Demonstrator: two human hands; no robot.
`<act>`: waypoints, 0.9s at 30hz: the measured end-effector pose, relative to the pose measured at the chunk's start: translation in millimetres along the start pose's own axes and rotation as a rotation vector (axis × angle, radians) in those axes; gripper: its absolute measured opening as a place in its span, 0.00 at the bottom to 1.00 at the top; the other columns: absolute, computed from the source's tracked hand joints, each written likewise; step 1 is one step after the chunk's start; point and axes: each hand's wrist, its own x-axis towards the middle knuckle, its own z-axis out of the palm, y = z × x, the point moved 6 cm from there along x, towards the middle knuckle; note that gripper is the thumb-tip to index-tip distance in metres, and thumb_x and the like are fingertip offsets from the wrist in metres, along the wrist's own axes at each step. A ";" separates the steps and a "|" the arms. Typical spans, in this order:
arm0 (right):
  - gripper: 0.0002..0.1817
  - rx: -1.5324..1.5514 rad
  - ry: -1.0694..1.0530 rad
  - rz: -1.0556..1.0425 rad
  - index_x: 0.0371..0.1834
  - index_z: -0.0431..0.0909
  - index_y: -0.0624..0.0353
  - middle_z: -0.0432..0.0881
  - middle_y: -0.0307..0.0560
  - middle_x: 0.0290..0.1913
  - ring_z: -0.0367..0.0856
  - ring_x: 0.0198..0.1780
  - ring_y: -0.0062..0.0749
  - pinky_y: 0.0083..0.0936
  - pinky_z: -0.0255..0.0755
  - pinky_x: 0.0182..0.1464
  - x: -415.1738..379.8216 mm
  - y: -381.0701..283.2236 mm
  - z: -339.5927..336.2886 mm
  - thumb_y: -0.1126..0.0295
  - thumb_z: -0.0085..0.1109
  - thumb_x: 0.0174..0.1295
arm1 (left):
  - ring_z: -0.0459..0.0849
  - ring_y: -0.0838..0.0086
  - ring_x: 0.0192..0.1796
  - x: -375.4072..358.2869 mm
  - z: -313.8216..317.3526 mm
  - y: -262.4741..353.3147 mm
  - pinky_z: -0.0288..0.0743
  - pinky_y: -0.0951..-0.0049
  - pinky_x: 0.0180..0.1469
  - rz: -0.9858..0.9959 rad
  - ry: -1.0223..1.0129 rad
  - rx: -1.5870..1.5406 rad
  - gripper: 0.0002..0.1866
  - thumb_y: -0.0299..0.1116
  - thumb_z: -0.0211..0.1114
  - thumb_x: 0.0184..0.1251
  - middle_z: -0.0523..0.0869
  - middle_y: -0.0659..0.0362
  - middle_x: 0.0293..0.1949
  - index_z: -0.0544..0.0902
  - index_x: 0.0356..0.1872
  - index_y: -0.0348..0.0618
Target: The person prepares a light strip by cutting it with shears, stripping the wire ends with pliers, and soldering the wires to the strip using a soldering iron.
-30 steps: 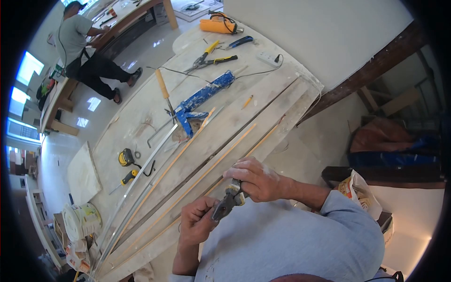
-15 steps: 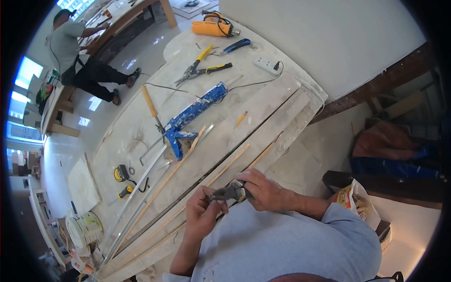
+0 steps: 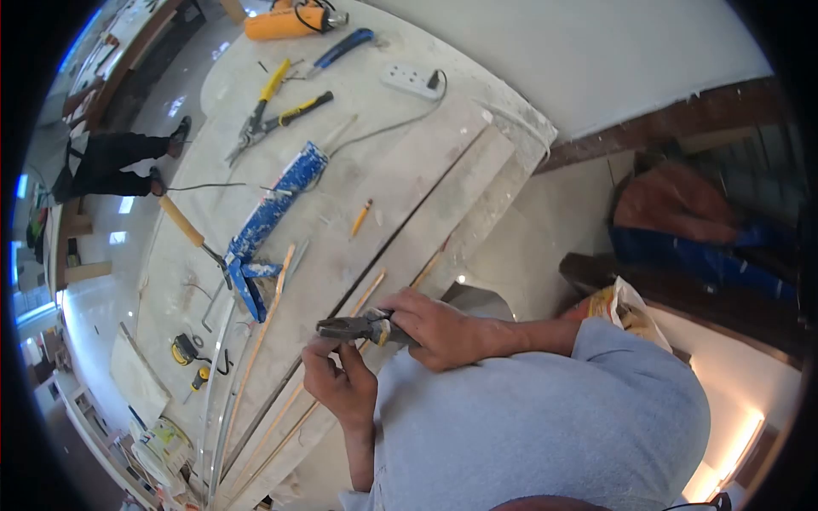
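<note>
My right hand [image 3: 439, 330] is wrapped round the handles of a pair of pliers [image 3: 351, 327], whose dark jaws point left. Just below the jaw tips, my left hand [image 3: 342, 381] is closed in a pinch, thumb and fingers together. Whatever lies between those fingers is too small to make out. Both hands are in front of my grey shirt, over the near edge of the work table [image 3: 332, 281]. Long thin wooden strips [image 3: 264, 319] run along the table beside my left hand.
A blue caulking gun [image 3: 277, 209], tin snips [image 3: 260, 115], a utility knife [image 3: 341, 49], an orange heat gun [image 3: 285, 23], a power strip [image 3: 411, 80], a pencil [image 3: 361, 219] and a tape measure [image 3: 183, 349] lie on the table. A person [image 3: 111, 162] stands beyond it.
The view has turned, so the table and tools sit further left. My hands have also shifted left in view, and the plier jaws show more plainly above my left fingers.
</note>
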 end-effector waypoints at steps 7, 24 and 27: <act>0.25 -0.037 -0.006 -0.035 0.51 0.73 0.75 0.74 0.66 0.57 0.74 0.60 0.61 0.46 0.72 0.64 -0.8 11.3 -18.4 0.81 0.60 0.44 | 0.88 0.55 0.38 5.5 15.5 29.3 0.79 0.63 0.41 0.151 0.009 0.125 0.08 0.18 0.68 0.62 0.88 0.50 0.37 0.80 0.40 0.38; 0.09 -0.232 0.022 -0.521 0.31 0.75 0.71 0.78 0.60 0.62 0.77 0.59 0.55 0.51 0.73 0.60 -5.1 -16.3 -38.2 0.82 0.62 0.46 | 0.70 0.85 0.22 -36.1 3.5 33.0 0.60 0.80 0.24 -0.421 -0.544 -0.595 0.07 0.28 0.58 0.76 0.78 0.64 0.24 0.81 0.40 0.36; 0.08 -0.240 0.028 -0.622 0.29 0.74 0.70 0.78 0.61 0.62 0.76 0.58 0.55 0.52 0.73 0.59 -10.1 -28.6 -33.0 0.83 0.62 0.45 | 0.64 0.85 0.22 -57.8 0.9 33.0 0.54 0.79 0.23 -0.512 -0.645 -0.730 0.09 0.30 0.54 0.78 0.72 0.67 0.23 0.81 0.40 0.37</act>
